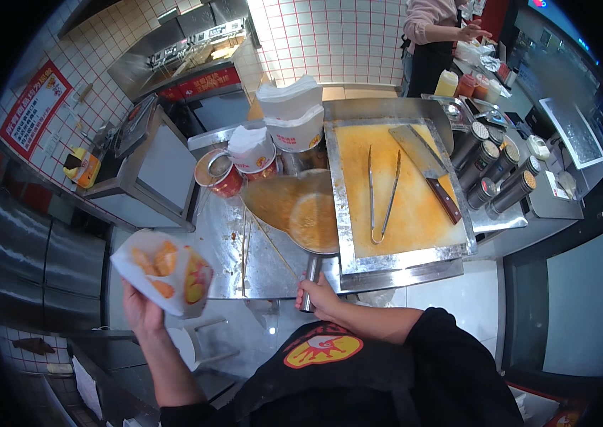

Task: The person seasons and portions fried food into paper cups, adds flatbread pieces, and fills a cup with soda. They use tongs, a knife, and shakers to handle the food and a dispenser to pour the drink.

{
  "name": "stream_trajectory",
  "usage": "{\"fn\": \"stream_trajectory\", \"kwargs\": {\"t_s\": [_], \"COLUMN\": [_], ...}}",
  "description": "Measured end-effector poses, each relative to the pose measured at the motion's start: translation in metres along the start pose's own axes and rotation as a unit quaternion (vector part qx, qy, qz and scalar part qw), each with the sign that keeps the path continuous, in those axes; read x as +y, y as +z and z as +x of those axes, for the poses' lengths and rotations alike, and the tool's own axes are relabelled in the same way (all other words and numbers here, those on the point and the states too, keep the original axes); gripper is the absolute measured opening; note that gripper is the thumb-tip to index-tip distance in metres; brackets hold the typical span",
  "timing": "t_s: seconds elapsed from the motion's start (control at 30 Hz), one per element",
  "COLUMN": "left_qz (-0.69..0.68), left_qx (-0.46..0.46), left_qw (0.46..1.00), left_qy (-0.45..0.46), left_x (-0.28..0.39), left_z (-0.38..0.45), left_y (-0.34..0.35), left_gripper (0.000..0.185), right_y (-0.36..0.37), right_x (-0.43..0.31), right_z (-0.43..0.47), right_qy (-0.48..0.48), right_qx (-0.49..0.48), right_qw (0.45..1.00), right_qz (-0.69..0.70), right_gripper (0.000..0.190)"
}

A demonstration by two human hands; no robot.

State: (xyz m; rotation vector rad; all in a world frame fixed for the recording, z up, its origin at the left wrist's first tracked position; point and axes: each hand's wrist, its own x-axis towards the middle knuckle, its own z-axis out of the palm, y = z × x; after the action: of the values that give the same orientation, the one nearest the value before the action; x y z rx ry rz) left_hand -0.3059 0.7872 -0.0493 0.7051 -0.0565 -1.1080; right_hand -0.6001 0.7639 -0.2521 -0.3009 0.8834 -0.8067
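My left hand (141, 308) holds a white printed paper bag (195, 277) out over the left side of the steel table. Golden fried pieces (162, 260) show in its open mouth. My right hand (320, 296) is wrapped around the tubular steel handle (312, 275) of a wide metal scoop (269, 200). An orange-brown coating, perhaps seasoning, covers the scoop's inside, and its right side lies against the cutting-board tray. Thin wooden skewers (246, 251) lie on the table left of the handle; one slants towards my right hand.
Steel tongs (384, 203) and a cleaver (424, 160) lie on a stained cutting board (360, 187). Shaker canisters (485, 155) stand to its right. Stacked paper containers (291, 115) and a red tub (219, 173) sit behind the scoop. A person (432, 42) stands at the far counter.
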Motion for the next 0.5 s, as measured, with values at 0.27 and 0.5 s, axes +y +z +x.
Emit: {"fn": "stream_trajectory", "kwargs": {"t_s": [0.27,0.5], "left_qz": [-0.013,0.045], "left_qx": [-0.153,-0.358], "left_qw": [0.979,0.921], "left_qy": [-0.138,-0.149], "left_x": [-0.111,-0.263], "left_z": [-0.003,-0.041], "left_y": [0.083,0.194], "left_gripper": [0.033,0.023], "right_y": [-0.049,-0.088], "right_x": [-0.055,-0.242], "right_z": [-0.040,-0.189], "right_qy": [0.139,-0.427], "right_qx": [-0.088,-0.070], "right_qw": [0.957,0.772], "right_qz": [-0.237,-0.466], "right_gripper": [0.038,0.097]}}
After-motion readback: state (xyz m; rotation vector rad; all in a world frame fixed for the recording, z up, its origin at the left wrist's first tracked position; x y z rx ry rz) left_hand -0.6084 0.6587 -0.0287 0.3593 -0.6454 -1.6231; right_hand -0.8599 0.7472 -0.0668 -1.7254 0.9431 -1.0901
